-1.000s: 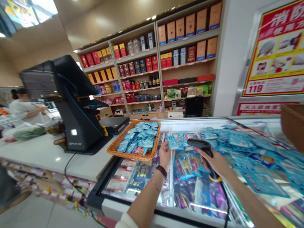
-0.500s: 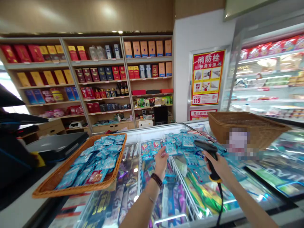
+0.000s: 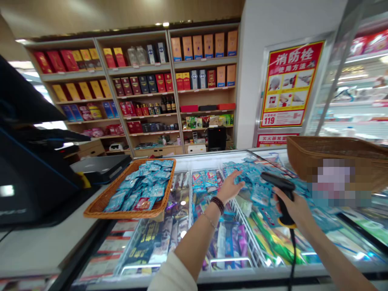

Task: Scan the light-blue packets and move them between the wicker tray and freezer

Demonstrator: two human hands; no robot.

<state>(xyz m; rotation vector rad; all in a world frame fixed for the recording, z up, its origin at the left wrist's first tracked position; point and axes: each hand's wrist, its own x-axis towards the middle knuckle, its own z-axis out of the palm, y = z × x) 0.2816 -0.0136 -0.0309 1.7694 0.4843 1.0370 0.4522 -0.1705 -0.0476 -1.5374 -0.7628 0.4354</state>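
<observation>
Here's the left hand (image 3: 232, 186), right of centre in the frame, fingers partly spread over small, flat light-blue packets (image 3: 250, 171) heaped on the glass-topped freezer (image 3: 182, 161); whether those fingertips touch one, we can't tell. A dark beaded bracelet (image 3: 217, 205) circles that wrist, a cream sleeve (image 3: 173, 275) below it at the bottom of the frame.

Over to the right hand (image 3: 289, 204), and it's gripping a black handheld scanner (image 3: 283, 190) by the handle, fingers wrapped round, the scanner's head pointing to the left of the frame, a yellow ring at the handle's base and a black cable (image 3: 293, 258) running down to the bottom edge.

Left of centre sits an orange-brown shallow wicker basket (image 3: 98, 206), loaded with more blue packets (image 3: 142, 184), one showing red. Just beside it, a flat dark-grey device (image 3: 101, 165) rests on the pale, smooth surface (image 3: 39, 250) at the left.

On the right side, a deep brown woven basket (image 3: 342, 155) stands by the spread-out packets, and through the glass at lower centre, colourful wrapped packages (image 3: 227, 238) lie in white wire compartments (image 3: 247, 230).
</observation>
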